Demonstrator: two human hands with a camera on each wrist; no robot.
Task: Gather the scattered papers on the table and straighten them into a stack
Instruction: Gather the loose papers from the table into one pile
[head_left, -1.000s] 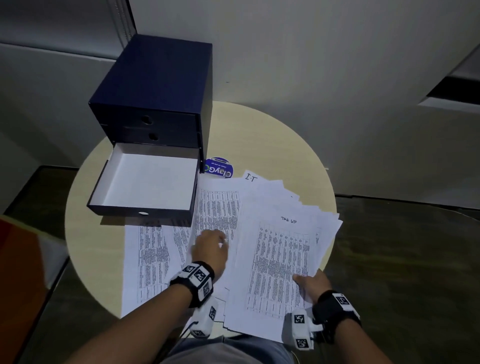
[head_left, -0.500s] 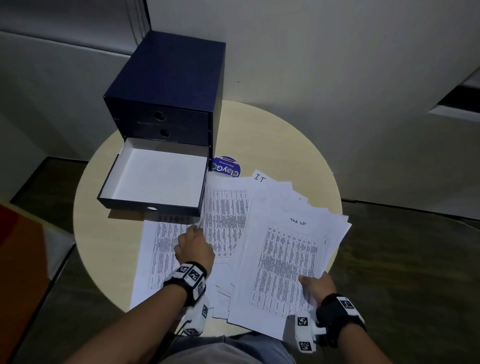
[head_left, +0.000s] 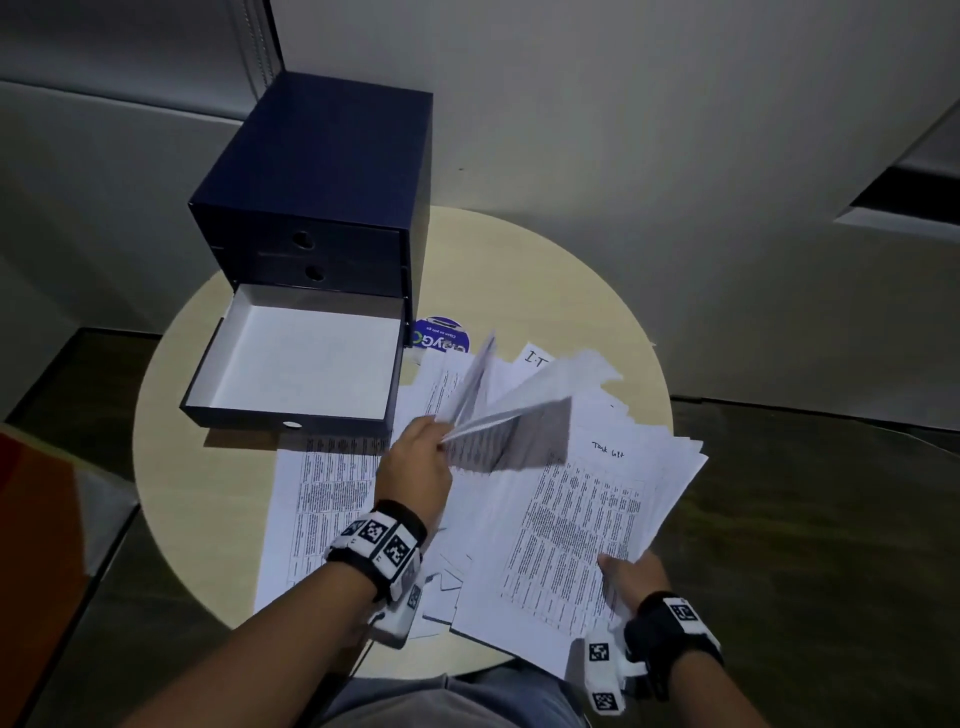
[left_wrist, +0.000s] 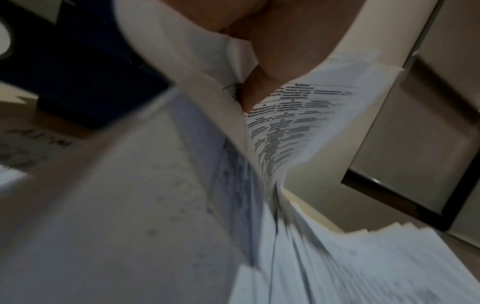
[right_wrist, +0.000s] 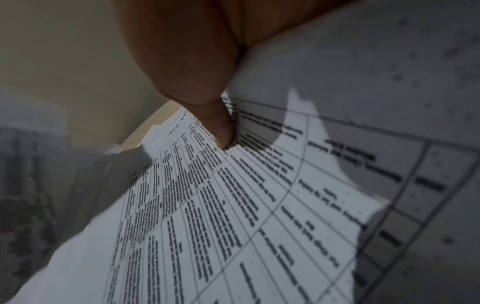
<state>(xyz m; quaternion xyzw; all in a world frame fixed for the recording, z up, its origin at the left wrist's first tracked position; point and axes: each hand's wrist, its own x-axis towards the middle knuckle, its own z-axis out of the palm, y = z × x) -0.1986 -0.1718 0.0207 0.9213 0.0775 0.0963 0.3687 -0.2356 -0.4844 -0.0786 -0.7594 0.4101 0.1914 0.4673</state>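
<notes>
Far left of the round table (head_left: 218, 493) there's the blue drawer box (head_left: 332, 171) with its bottom drawer (head_left: 301, 358) pulled out, and one printed sheet (head_left: 322, 499) lying flat just in front of it, still not gathered. Next over, the left hand (head_left: 415, 462): half a second ago it was pressing flat on the papers, now it's pinching a bunch of lifted sheets (head_left: 509, 415) by their edge and swinging them up and over toward the right. So the middle scatter is finally getting folded onto the main pile (head_left: 587, 525), which fans out toward the table's right edge. The right hand (head_left: 631, 571) holds that pile at its near corner.

The head view hides the fingers there; the right wrist view shows the thumb (right_wrist: 207, 102) pressed on top of the printed page. Left wrist view is mostly blur, just paper bending around the hand.
</notes>
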